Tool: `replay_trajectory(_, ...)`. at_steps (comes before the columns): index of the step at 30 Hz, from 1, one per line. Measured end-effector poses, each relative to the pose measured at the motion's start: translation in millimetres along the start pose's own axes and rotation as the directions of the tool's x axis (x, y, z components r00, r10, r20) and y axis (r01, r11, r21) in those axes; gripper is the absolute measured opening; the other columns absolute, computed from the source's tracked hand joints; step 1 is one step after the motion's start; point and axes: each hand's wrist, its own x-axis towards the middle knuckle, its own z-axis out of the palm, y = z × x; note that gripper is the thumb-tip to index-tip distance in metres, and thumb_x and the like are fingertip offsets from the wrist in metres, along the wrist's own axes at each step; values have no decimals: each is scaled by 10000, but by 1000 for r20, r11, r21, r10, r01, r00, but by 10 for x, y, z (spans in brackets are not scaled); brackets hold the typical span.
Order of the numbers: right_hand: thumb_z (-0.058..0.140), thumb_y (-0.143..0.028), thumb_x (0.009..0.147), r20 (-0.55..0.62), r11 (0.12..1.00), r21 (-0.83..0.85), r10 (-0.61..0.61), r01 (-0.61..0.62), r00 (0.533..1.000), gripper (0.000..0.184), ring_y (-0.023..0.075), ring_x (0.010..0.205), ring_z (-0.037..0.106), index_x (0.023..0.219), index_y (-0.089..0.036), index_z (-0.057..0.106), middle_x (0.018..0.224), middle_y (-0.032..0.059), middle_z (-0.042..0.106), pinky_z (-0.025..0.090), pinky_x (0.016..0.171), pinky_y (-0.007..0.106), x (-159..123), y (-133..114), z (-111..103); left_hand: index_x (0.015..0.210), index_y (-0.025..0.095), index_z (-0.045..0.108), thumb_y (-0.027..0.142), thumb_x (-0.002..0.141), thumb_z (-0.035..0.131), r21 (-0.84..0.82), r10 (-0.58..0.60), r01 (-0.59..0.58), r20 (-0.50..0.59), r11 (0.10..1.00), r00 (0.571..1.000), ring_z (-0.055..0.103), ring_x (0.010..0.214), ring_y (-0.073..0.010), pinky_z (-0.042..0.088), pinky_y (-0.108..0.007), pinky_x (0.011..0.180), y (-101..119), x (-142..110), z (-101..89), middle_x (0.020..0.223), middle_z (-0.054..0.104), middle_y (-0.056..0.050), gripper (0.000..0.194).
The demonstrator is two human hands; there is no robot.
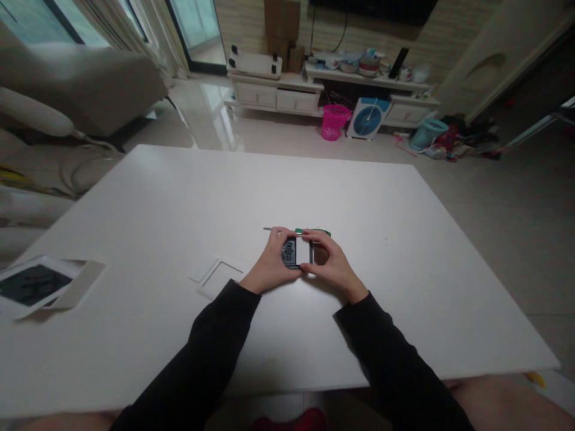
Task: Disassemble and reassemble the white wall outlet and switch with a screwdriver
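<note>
A: ok so what's at the near end?
B: black sleeves [220, 341] on both forearms, coming in over the white surface [386, 335]. Just past the left cuff there's a thin white frame [220, 278] lying flat, partly behind the sleeve. Way off to the left sits a white box [81, 284] with a dark panel [38, 285].
A: and the hands?
B: left hand [275, 260] has a small dark piece [290, 252] gripped between thumb and fingers, near the middle of the surface. Right hand [331, 261] pinches the pale square [303, 252] beside it, thumb on the near edge, fingers on the far one. Can't tell if that's a solid panel or a gap.
A: anything behind them?
B: yeah, something green [323, 231] pokes out past the right fingers, and a thin grey tip [266, 228] past the left. Further back on the floor: pink basket [333, 123], then a blue fan [368, 118] by a white cabinet [294, 100].
</note>
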Motion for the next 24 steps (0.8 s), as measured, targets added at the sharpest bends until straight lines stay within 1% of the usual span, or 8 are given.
replay_trajectory(3, 901, -160, 711, -13, 1000, -5, 16, -16, 1000, 588, 299, 1400, 553, 1238, -352, 723, 1423, 63, 639, 440, 1185, 541, -2, -25, 23, 1271, 265, 510, 116, 663, 806, -8, 7, -7, -1, 1000, 1000, 524, 1224, -282, 495, -517, 1113, -6, -3, 1, 1265, 472, -71, 692)
replay_trajectory(7, 863, -154, 737, -14, 997, 50, 64, -64, 998, 540, 296, 1378, 559, 1212, -350, 696, 1438, 64, 588, 514, 1098, 510, -10, -37, 65, 1284, 266, 515, 90, 652, 794, -15, 4, -4, 1, 1000, 1000, 524, 1226, -278, 500, -513, 1111, -17, -4, 7, 1271, 462, -72, 713)
replay_trajectory(9, 856, -166, 747, -12, 994, 72, 88, -87, 996, 521, 296, 1359, 568, 1204, -351, 687, 1439, 62, 574, 532, 1069, 505, -16, -25, 79, 1293, 269, 517, 84, 650, 796, -16, 2, -2, 2, 1000, 1000, 526, 1233, -282, 500, -520, 1114, -14, -4, 9, 1281, 463, -74, 725)
replay_trajectory(13, 860, -203, 759, -7, 988, 113, 104, -103, 995, 496, 292, 1368, 557, 1194, -362, 682, 1446, 47, 569, 531, 1062, 500, -26, 14, 82, 1266, 270, 535, 105, 657, 823, -15, -5, 5, 8, 1000, 1000, 529, 1242, -288, 491, -544, 1130, 11, -1, -3, 1277, 477, -75, 694)
replay_trajectory(18, 872, -228, 765, 1, 990, 103, 102, -101, 995, 499, 302, 1363, 552, 1202, -367, 675, 1451, 50, 557, 533, 1044, 505, -32, 42, 77, 1271, 279, 540, 105, 671, 832, -26, -1, 1, 16, 1000, 1000, 525, 1255, -285, 491, -539, 1135, 24, -4, -15, 1286, 471, -74, 690)
replay_trajectory(21, 855, -251, 798, -24, 993, 78, 96, -94, 995, 400, 301, 1366, 542, 1149, -356, 696, 1403, 54, 573, 534, 1028, 482, -22, 41, 81, 1268, 286, 546, 113, 682, 853, -21, 27, -27, 9, 999, 1000, 525, 1267, -279, 497, -513, 1132, 10, -9, -2, 1297, 460, -70, 684)
replay_trajectory(24, 842, -273, 822, -63, 991, 101, 91, -84, 994, 293, 293, 1345, 556, 1077, -338, 713, 1340, 54, 589, 521, 1046, 468, -9, 34, 92, 1237, 277, 559, 179, 704, 892, -4, 54, -54, -1, 999, 999, 519, 1287, -281, 495, -502, 1134, -4, -10, 17, 1304, 453, -71, 636)
